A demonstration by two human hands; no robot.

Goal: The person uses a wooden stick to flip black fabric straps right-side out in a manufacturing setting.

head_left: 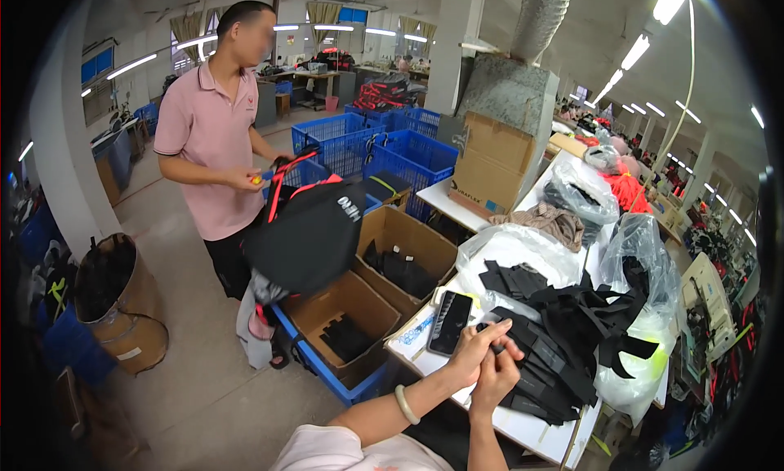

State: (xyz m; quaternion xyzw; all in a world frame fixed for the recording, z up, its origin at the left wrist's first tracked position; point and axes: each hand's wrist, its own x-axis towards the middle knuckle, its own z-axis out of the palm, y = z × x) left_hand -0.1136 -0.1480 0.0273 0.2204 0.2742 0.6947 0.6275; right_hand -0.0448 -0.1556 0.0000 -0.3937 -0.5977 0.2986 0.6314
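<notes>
My left hand, with a pale bangle on its wrist, meets my right hand above the near edge of the white table. Both are closed, fingers bent together. A small dark bit shows between them, too little to name. Just left of my hands lies a phone with a dark screen. Right beside them, black fabric strips are spread in a loose pile across the table.
A person in a pink shirt holds a black bag with red straps. Cardboard boxes with black pieces stand left of the table, near blue crates. Clear plastic bags lie behind the strips. A brown bin stands far left.
</notes>
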